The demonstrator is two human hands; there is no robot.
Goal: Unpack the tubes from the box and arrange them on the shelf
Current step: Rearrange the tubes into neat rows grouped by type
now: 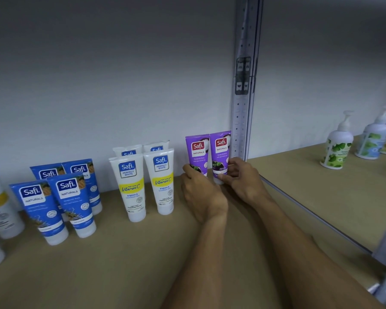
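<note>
The left hand [202, 194] is reaching to the far right end of the shelf [143, 259], and its fingers [188, 171] are curling round the lower part of the left purple tube [197, 151], grasping it. The right hand [243, 182] is doing the same to the right purple tube [221, 149], with its thumb in front and its fingers [237, 163] wrapping behind, pinching the tube just above its white cap. Both purple tubes are standing upright, cap down, side by side and just about touching, with their labels facing the near side. They are sitting close to the back panel [98, 85], and the right one is standing just beside the perforated upright post [243, 97] that is dividing this shelf from the neighbouring shelf [310, 186].

Left of the purple pair, four white tubes [132, 186] are standing in two rows of two, the near pair hiding most of the far pair. Further left, four blue tubes [51, 210] are standing in the same two-by-two pattern, leaning a little in this wide view. At the left edge, some pale bottles [0, 210] are showing only in part. On the neighbouring shelf, well apart to the right, pump bottles [338, 143] with leaf-printed labels are standing in a line.
</note>
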